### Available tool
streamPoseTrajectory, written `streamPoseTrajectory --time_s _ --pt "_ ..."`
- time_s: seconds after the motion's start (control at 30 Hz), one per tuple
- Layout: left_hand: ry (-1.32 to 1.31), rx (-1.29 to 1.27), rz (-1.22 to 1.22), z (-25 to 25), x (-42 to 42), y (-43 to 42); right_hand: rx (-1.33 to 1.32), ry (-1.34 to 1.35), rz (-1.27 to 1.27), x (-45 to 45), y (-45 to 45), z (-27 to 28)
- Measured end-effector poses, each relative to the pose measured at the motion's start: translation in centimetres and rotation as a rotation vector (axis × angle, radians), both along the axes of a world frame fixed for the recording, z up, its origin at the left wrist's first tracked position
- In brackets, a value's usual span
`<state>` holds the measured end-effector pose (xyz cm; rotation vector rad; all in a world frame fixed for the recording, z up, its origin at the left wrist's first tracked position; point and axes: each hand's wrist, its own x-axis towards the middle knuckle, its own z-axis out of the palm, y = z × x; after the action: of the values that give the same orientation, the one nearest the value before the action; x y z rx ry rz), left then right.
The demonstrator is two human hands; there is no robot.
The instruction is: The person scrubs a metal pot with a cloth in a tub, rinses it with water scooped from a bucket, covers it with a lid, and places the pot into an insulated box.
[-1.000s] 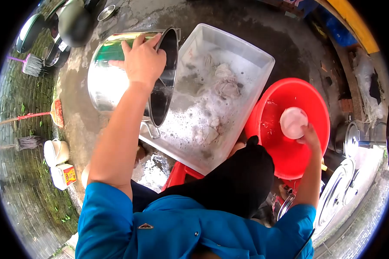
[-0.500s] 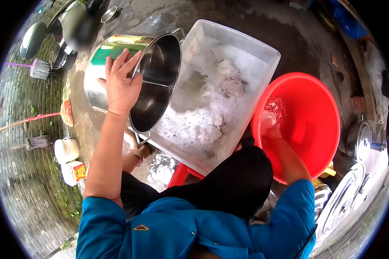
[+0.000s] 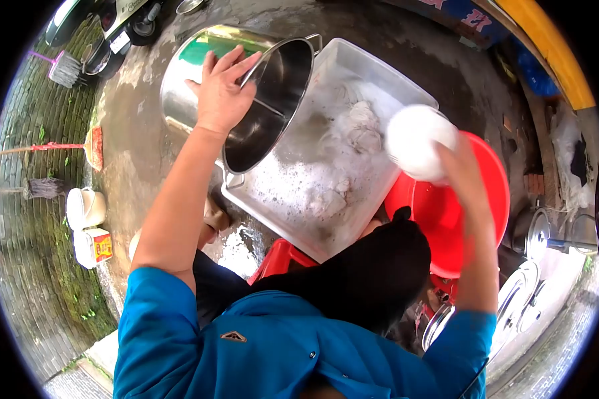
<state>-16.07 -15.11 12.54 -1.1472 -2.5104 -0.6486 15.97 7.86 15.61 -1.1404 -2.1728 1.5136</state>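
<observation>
With my left hand [image 3: 225,96] I grip the rim of a large stainless steel pot [image 3: 180,100], fingers outside and thumb at the opening. The pot lies tilted, its mouth facing right over the edge of a clear plastic tub [image 3: 387,74]. Sudsy water and soaked pale cloth [image 3: 364,126] fill the tub. My right hand [image 3: 460,169], blurred by motion, holds a white bowl [image 3: 416,143] above the tub's right edge and a red basin [image 3: 489,199]. The bowl's rounded side faces up; its inside is hidden.
A red stool [image 3: 281,258] stands at the tub's near edge. White buckets [image 3: 85,207] and a broom [image 3: 93,149] are along the brick wall at left. Metal lids [image 3: 518,286] and a lidded pot [image 3: 538,233] sit at right. The floor is wet.
My right hand has come up out of the red basin, now with the white bowl in it. My left hand stays on the pot's rim. The whole view has shifted slightly.
</observation>
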Motion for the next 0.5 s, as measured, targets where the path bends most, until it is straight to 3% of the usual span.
streamPoseTrajectory --time_s 0.07,0.1,0.13,0.2,0.27,0.5 --pt "0.015 -0.011 0.009 -0.1 0.6 0.1 0.387 -0.087 0.206 -6.4 -2.6 -3.2" --pt "0.013 -0.005 0.011 -0.2 1.0 0.2 0.453 -0.002 0.221 -9.7 -5.8 -2.7" --pt "0.016 -0.004 0.016 -0.2 1.3 0.3 0.34 -0.13 0.256 -12.7 -7.8 -2.0" --pt "0.014 -0.024 0.027 -0.1 1.8 0.6 0.514 -0.171 0.432 -15.4 -11.1 -0.4" --pt "0.03 -0.036 0.023 -0.1 2.0 0.5 0.769 -0.101 0.436 -15.1 -11.8 0.8" --pt "-0.031 0.017 -0.018 -0.3 1.2 -0.9 0.836 -0.282 0.132 -10.2 -2.8 1.4"
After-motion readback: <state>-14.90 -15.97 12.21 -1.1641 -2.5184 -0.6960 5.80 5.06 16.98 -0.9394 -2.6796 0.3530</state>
